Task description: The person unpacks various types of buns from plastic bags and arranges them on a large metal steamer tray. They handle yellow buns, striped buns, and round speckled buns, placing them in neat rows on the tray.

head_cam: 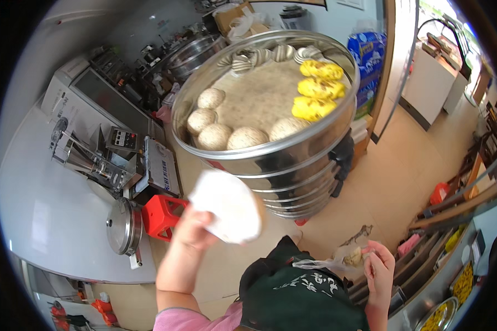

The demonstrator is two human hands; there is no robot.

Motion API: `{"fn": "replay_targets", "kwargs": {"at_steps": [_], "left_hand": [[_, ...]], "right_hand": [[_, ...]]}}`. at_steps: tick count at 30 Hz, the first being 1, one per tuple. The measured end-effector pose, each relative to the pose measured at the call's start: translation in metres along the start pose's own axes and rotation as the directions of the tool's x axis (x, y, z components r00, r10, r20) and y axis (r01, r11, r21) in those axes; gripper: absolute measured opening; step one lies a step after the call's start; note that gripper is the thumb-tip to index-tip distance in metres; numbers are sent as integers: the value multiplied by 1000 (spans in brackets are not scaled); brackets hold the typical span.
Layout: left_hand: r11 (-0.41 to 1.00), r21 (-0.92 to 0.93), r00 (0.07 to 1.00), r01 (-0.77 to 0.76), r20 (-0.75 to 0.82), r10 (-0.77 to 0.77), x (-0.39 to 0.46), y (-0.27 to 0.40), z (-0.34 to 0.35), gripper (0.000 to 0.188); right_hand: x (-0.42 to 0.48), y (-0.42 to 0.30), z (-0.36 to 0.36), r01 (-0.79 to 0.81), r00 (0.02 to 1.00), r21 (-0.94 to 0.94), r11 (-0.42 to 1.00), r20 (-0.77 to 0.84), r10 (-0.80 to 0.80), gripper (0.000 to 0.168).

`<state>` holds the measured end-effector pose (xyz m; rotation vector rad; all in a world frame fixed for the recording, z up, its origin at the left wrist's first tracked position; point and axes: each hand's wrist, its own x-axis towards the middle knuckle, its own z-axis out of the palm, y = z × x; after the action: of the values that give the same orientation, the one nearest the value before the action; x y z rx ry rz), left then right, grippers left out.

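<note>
My left hand is raised in front of the steamer stack and grips a round white item. Blur hides its detail; it could be a bun seen from its flat side, as a tan edge shows at its right. Low on the right, my right hand pinches a clear plastic bag with a pale lump of food inside. Before me stands a tall stack of stainless steel steamers. Its top tier carries speckled round buns, yellow rolls and striped twisted buns around its rim.
A red plastic stool and a lidded steel pot are at left, near a white counter. Behind them stands a glass-fronted cabinet. At lower right are shelves and a bowl of yellow food. A doorway opens at upper right.
</note>
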<state>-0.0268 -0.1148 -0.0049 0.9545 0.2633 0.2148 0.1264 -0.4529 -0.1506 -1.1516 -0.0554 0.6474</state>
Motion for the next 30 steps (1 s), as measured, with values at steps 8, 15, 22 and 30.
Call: {"fn": "replay_targets", "kwargs": {"at_steps": [8, 15, 22, 30], "left_hand": [[208, 955, 920, -213, 124, 372, 129, 187, -62, 51], [-573, 805, 922, -153, 325, 209, 292, 217, -170, 47], [-587, 789, 983, -182, 166, -82, 319, 208, -205, 83], [-395, 915, 990, -85, 34, -134, 334, 221, -214, 85]], "right_hand": [[37, 20, 35, 81, 966, 39, 996, -251, -69, 26], [60, 50, 74, 134, 891, 83, 988, -446, -83, 25], [63, 67, 96, 121, 856, 104, 987, -514, -51, 25], [68, 63, 100, 152, 871, 104, 983, -484, -83, 26]]}}
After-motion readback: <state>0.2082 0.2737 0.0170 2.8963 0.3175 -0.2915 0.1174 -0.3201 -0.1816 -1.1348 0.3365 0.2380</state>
